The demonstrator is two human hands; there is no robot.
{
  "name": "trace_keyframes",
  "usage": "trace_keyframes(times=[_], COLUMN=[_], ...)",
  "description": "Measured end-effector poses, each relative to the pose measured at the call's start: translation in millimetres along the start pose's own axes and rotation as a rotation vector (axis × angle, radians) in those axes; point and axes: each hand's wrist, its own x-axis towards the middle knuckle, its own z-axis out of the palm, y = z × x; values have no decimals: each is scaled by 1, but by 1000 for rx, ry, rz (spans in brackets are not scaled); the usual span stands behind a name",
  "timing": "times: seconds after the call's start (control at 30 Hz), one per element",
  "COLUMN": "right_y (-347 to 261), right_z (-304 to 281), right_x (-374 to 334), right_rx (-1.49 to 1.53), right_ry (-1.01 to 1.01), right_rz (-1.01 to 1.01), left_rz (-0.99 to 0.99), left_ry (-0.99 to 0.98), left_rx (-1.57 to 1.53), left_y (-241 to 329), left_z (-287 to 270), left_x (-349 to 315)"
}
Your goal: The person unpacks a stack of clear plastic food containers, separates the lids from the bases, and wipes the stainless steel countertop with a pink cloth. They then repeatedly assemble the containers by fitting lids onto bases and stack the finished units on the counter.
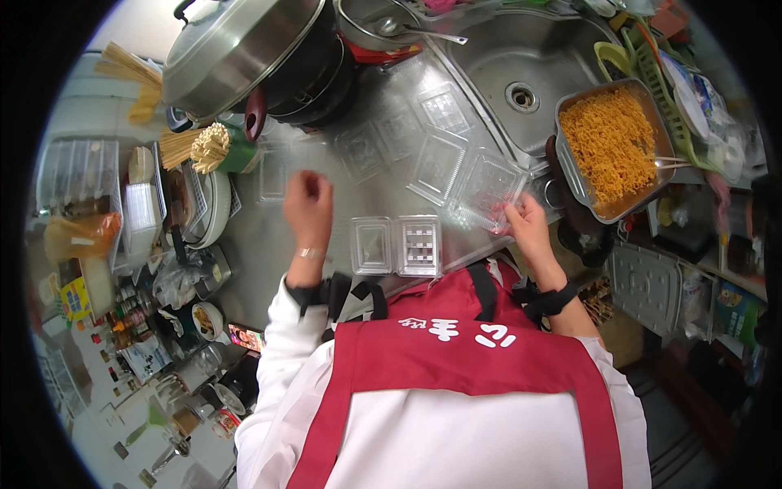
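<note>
My right hand (531, 226) pinches the near edge of a clear plastic clamshell container (489, 183), which hangs unfolded over the steel counter. Its other half (440, 165) reaches to the left. Over the counter's middle, my left hand (309, 204) is raised with its fingers loosely curled; I see nothing in them. Between my hands, close to my apron, another clear clamshell container (375, 244) lies opened flat. Farther back, more clear plastic pieces (444, 107) lie on the counter, hard to make out against the steel.
A metal tray of orange-brown noodles (607, 147) with chopsticks in it sits at the right, beside the sink (489, 49). A large lidded steel pot (244, 57) stands at the back left. Bundled sticks (210, 148) and a phone (246, 337) are at the left.
</note>
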Motion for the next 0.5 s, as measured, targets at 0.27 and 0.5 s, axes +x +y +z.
trace_keyframes(times=[0.27,0.5], right_y=[0,0], right_z=[-12,-18], right_x=[-9,-7], right_rx=[20,0], right_ry=[26,22], right_rz=[7,33], left_rz=[-195,-352], left_ry=[-204,-366], left_rx=[146,172], left_y=[-67,-76], left_z=[117,153], left_x=[36,50])
